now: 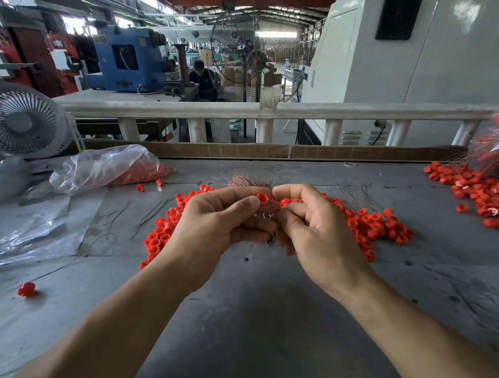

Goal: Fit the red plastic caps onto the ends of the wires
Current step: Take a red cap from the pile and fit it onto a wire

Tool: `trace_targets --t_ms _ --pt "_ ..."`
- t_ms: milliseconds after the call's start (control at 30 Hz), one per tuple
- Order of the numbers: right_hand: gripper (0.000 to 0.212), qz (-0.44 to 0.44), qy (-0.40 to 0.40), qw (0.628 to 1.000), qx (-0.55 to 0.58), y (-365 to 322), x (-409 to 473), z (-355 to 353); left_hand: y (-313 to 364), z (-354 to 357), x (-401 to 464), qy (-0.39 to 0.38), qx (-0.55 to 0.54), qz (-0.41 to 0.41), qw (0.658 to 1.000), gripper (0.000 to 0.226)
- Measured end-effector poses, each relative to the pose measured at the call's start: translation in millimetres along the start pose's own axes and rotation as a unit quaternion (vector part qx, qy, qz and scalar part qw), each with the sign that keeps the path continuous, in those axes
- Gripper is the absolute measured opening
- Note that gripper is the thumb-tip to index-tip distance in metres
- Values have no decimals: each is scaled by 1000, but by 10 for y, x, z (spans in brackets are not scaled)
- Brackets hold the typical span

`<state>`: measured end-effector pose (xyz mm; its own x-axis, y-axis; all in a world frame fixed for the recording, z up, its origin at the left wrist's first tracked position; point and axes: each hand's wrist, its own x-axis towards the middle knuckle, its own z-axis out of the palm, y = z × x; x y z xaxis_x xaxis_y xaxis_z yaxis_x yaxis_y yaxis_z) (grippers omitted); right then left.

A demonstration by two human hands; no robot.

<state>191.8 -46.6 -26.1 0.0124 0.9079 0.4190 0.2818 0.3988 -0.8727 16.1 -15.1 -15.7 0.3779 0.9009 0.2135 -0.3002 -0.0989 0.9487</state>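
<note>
Head view: left hand (215, 222) pinching red cap (262, 198), opening facing right. Right hand (312, 222) just beside, pinching something unclear, probably wire.

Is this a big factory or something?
Probably a factory workshop: a blue machine stands behind, a big metal fan too, and heaps of red caps lie on the grey workbench.

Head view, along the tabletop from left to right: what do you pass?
Lone red cap → plastic bag → left hand → right hand → far-right cap pile.
</note>
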Motion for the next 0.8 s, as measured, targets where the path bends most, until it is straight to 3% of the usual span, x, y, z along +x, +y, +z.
trace_targets --t_ms 267,467,633,700,800 --pt "55 18 -16 999 33 30 16 4 39 16 -15 -24 -61 -18 998 29" --pt "63 10 -25 999 32 40 -2 30 64 32 -27 -23 -83 -28 996 28" --pt "60 20 -33 998 45 50 10 27 66 9 -19 -29 -80 -29 996 30" --pt "55 15 -21 1000 -3 55 24 7 56 -1 -9 -26 -78 -27 996 29" --pt "37 7 57 992 -115 78 87 -115 41 -12 10 -8 -79 -23 997 27"
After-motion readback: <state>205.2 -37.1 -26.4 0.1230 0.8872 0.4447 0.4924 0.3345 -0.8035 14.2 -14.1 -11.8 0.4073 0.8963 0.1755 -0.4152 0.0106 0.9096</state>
